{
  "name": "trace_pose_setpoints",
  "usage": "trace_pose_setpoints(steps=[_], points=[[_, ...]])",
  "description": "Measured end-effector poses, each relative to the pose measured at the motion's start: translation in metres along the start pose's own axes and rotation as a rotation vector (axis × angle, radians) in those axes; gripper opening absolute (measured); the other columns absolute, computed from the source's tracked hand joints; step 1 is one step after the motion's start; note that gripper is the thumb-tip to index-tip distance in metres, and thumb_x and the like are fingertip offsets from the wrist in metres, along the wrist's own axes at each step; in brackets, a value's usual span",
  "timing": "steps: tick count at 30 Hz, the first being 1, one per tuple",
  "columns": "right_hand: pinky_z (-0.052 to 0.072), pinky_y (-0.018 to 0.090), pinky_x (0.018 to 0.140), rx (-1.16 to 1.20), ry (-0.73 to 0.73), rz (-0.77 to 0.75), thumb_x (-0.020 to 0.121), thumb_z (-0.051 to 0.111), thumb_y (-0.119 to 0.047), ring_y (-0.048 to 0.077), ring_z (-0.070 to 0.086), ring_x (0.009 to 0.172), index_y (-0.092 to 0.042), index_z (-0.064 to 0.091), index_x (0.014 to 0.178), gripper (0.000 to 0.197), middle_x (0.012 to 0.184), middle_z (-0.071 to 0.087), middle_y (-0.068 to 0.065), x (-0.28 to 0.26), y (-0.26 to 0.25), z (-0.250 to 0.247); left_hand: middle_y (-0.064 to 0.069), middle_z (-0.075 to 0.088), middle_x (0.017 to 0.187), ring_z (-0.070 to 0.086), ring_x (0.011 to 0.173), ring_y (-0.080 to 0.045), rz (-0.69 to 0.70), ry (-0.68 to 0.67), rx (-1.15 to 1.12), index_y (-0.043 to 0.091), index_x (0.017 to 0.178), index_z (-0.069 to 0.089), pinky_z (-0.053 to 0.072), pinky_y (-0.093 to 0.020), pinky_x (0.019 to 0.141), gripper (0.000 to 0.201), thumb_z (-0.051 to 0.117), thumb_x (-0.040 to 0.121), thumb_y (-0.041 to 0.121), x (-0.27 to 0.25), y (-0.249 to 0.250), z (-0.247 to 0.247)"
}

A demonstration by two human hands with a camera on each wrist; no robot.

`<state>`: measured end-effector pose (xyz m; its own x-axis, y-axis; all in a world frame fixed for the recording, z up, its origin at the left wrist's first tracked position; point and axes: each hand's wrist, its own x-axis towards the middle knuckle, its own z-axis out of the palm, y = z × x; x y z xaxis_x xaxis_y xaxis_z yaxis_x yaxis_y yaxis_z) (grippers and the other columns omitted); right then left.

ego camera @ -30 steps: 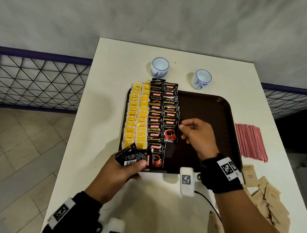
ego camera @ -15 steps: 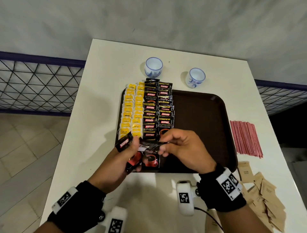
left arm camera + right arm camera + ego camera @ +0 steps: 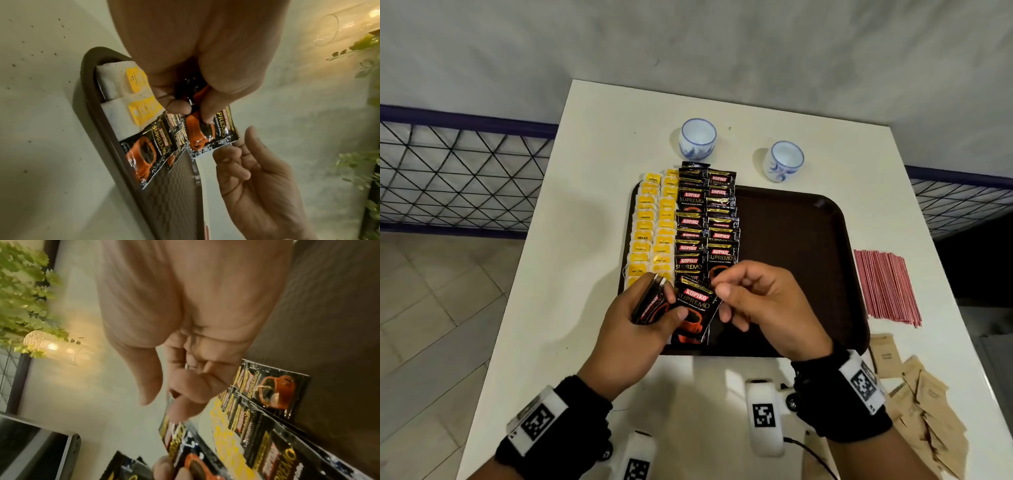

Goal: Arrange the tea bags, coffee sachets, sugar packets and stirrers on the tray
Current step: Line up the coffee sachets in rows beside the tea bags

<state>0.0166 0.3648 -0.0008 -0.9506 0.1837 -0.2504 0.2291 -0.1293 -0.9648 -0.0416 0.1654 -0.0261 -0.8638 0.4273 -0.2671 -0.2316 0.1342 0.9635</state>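
Note:
A brown tray [image 3: 791,240] carries two columns of yellow tea bags [image 3: 654,226] and two columns of black coffee sachets [image 3: 705,219] along its left side. Over the tray's near left corner my left hand [image 3: 667,305] grips a small stack of coffee sachets [image 3: 650,306]. One sachet [image 3: 693,311] fans out from that stack, and my right hand [image 3: 717,287] pinches its upper corner. The left wrist view shows that sachet [image 3: 207,134] under my left thumb, with the right hand [image 3: 232,149] at its edge. Red stirrers [image 3: 887,287] and brown sugar packets [image 3: 928,411] lie on the table, right of the tray.
Two blue-and-white cups [image 3: 697,138] [image 3: 784,160] stand behind the tray. A white tagged device [image 3: 763,418] with a cable lies near the table's front edge. The tray's right half is bare. A dark metal railing [image 3: 465,171] runs left of the table.
My right hand left the sachet rows and came to the left hand, where it now pinches one sachet drawn from the stack. The left hand rose over the tray's corner.

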Motion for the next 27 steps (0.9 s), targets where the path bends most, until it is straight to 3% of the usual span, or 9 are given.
trace_pose_setpoints(steps=[2, 4, 6, 10, 14, 16, 20, 23, 27], points=[[0.041, 0.025, 0.043, -0.002, -0.017, 0.003, 0.083, 0.074, -0.008, 0.018, 0.061, 0.057, 0.005, 0.068, 0.099, 0.021, 0.07, 0.064, 0.011, -0.001, -0.002, -0.002, -0.003, 0.068, 0.08, 0.068, 0.071, -0.015, 0.026, -0.003, 0.017, 0.012, 0.084, 0.056, 0.051, -0.025, 0.06, 0.021, 0.074, 0.088, 0.001, -0.002, 0.002, 0.001], [0.04, 0.024, 0.044, -0.075, -0.007, -0.005, 0.083, 0.073, 0.001, 0.015, 0.059, 0.055, 0.007, 0.068, 0.094, 0.013, 0.067, 0.065, 0.007, -0.001, -0.005, -0.004, 0.0, 0.071, 0.084, 0.071, 0.08, -0.01, 0.035, -0.021, 0.017, 0.009, 0.085, 0.055, 0.053, -0.023, 0.065, 0.02, 0.073, 0.088, 0.0, -0.002, 0.004, 0.002], [0.043, 0.02, 0.053, -0.192, 0.073, -0.044, 0.082, 0.074, 0.006, 0.011, 0.059, 0.058, 0.004, 0.071, 0.085, 0.005, 0.068, 0.068, 0.004, 0.0, -0.011, -0.013, 0.0, 0.075, 0.096, 0.073, 0.096, -0.013, 0.046, -0.036, 0.014, 0.007, 0.086, 0.054, 0.058, -0.029, 0.077, 0.019, 0.071, 0.09, 0.001, -0.003, 0.004, 0.001], [0.049, 0.022, 0.068, -0.364, 0.204, -0.046, 0.076, 0.08, 0.003, 0.011, 0.063, 0.068, -0.013, 0.075, 0.07, 0.018, 0.076, 0.074, 0.003, 0.002, -0.027, -0.043, -0.001, 0.074, 0.108, 0.07, 0.105, -0.02, 0.073, -0.043, 0.04, 0.007, 0.087, 0.052, 0.057, -0.044, 0.09, 0.021, 0.072, 0.091, 0.007, -0.002, 0.004, -0.005], [0.051, 0.031, 0.078, -0.493, 0.105, -0.021, 0.076, 0.082, -0.001, 0.017, 0.068, 0.077, -0.016, 0.074, 0.069, 0.018, 0.08, 0.073, 0.004, -0.004, -0.034, -0.042, 0.004, 0.072, 0.115, 0.067, 0.115, -0.016, 0.109, -0.144, 0.072, 0.036, 0.087, 0.061, 0.056, -0.04, 0.094, 0.022, 0.077, 0.088, 0.022, -0.005, 0.013, 0.002], [0.051, 0.028, 0.071, -0.396, 0.036, -0.011, 0.077, 0.08, 0.001, 0.017, 0.066, 0.071, -0.012, 0.074, 0.072, 0.015, 0.08, 0.072, 0.008, -0.005, -0.035, -0.036, 0.007, 0.072, 0.11, 0.068, 0.111, -0.014, 0.117, -0.196, 0.074, 0.038, 0.087, 0.06, 0.056, -0.033, 0.09, 0.027, 0.077, 0.089, 0.017, -0.006, 0.015, 0.008], [0.042, 0.022, 0.051, -0.292, -0.017, 0.042, 0.084, 0.074, 0.001, 0.016, 0.057, 0.055, -0.002, 0.071, 0.082, 0.005, 0.068, 0.067, 0.011, -0.004, -0.028, -0.024, 0.005, 0.061, 0.077, 0.061, 0.069, -0.011, 0.135, -0.156, 0.087, 0.017, 0.086, 0.056, 0.049, -0.025, 0.065, 0.021, 0.074, 0.09, 0.008, -0.002, 0.014, 0.018], [0.039, 0.023, 0.044, -0.186, 0.0, 0.101, 0.085, 0.073, 0.001, 0.018, 0.06, 0.057, 0.005, 0.066, 0.092, 0.011, 0.072, 0.063, 0.012, -0.005, -0.012, -0.019, 0.006, 0.06, 0.075, 0.059, 0.067, -0.01, 0.118, -0.091, 0.042, 0.013, 0.084, 0.055, 0.048, -0.022, 0.062, 0.021, 0.074, 0.089, 0.004, 0.0, 0.013, 0.018], [0.04, 0.022, 0.044, -0.124, 0.008, 0.137, 0.086, 0.069, 0.005, 0.015, 0.057, 0.051, 0.007, 0.063, 0.082, 0.007, 0.062, 0.061, 0.016, -0.008, 0.002, -0.016, 0.005, 0.064, 0.078, 0.063, 0.07, -0.01, 0.096, -0.078, 0.02, 0.013, 0.083, 0.055, 0.051, -0.023, 0.063, 0.022, 0.073, 0.089, 0.003, 0.0, 0.011, 0.017]])
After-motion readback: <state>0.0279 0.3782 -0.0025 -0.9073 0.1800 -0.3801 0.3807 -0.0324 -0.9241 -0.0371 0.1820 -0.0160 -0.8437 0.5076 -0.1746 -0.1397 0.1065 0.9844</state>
